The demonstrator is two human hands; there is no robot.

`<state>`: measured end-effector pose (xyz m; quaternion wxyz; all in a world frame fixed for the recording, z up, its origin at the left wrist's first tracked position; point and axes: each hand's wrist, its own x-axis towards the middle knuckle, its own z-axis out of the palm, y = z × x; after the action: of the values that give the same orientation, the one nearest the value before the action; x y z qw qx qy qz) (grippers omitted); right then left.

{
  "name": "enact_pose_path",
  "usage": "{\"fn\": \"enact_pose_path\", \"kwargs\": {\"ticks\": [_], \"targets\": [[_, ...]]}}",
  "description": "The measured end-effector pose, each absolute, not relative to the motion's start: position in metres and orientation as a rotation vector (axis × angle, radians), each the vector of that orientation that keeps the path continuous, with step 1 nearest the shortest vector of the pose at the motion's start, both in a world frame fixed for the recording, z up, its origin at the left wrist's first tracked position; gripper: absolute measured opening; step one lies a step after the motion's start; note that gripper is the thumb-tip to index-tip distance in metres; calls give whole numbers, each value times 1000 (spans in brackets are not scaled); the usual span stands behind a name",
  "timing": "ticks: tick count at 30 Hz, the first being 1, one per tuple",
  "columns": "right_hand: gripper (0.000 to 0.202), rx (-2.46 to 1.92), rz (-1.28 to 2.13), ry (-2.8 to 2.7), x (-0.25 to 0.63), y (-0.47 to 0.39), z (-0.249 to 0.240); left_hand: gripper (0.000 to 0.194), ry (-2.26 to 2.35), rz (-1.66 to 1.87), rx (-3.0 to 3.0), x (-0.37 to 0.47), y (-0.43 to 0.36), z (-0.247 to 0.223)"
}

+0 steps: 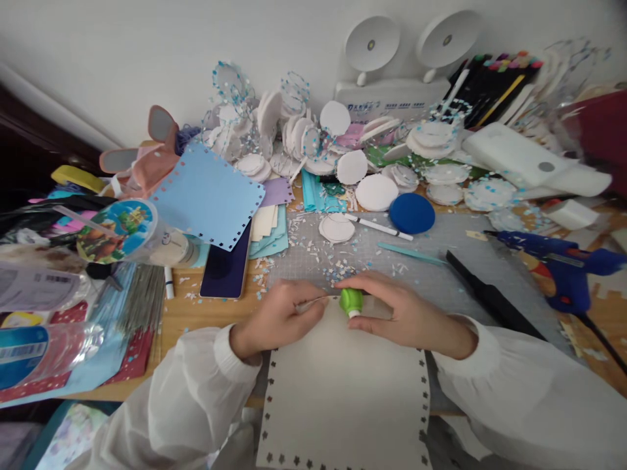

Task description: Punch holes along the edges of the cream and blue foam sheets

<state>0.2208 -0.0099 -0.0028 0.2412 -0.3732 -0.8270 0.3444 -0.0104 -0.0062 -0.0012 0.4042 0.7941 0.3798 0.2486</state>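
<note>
A white sheet of paper (343, 391) lies before me at the table's near edge, with small flower-shaped holes along its left, right and near edges. My left hand (284, 313) pinches the far edge of this sheet between thumb and fingers. Just to the right, my right hand (401, 310) grips a small green craft punch (351, 301), fingers on its far side and thumb on its near side. The punch sits at the sheet's far edge. Beyond both hands, tiny punched paper bits (337, 271) are scattered on the grey cutting mat (304, 254).
A blue punched sheet (210, 196) partly covers a phone (225, 271) at left, near a lidded cup (132, 232). White paper discs (377, 192) crowd the back. On the right are a black-handled tool (490, 294) and a blue glue gun (563, 261).
</note>
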Motion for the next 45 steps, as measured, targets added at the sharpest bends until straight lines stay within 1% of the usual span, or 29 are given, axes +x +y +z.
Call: {"fn": "enact_pose_path", "kwargs": {"ticks": [5,10,18,23,25,27,30,33,35,45], "targets": [[42,-1063,956,-2264,221,-10,-3,26,941,608,2026,-10,-7,-1],[35,-1029,912,-2259,220,-12,-7,23,881,610,2036,-10,-6,1],[18,-987,806,-2271,211,-14,-5,25,882,597,2080,-10,-6,-2],[16,-1001,712,-2326,210,-15,-7,24,1020,566,2390,-9,-6,7],[15,-1024,647,-2364,209,-15,-8,28,1105,586,2597,-5,-10,16],[15,-1040,585,-2395,206,-16,-7,35,1145,566,2748,3,-15,25],[12,-1056,508,-2425,202,-19,-5,46,1159,378,2834,17,-19,32],[8,-1059,453,-2451,201,-21,-3,39,1205,164,2870,28,-17,32],[8,-1051,438,-2461,201,-21,-3,34,1204,87,2868,32,-13,30],[10,-1028,433,-2465,206,-20,-6,25,1305,-43,2679,43,-8,31]]}}
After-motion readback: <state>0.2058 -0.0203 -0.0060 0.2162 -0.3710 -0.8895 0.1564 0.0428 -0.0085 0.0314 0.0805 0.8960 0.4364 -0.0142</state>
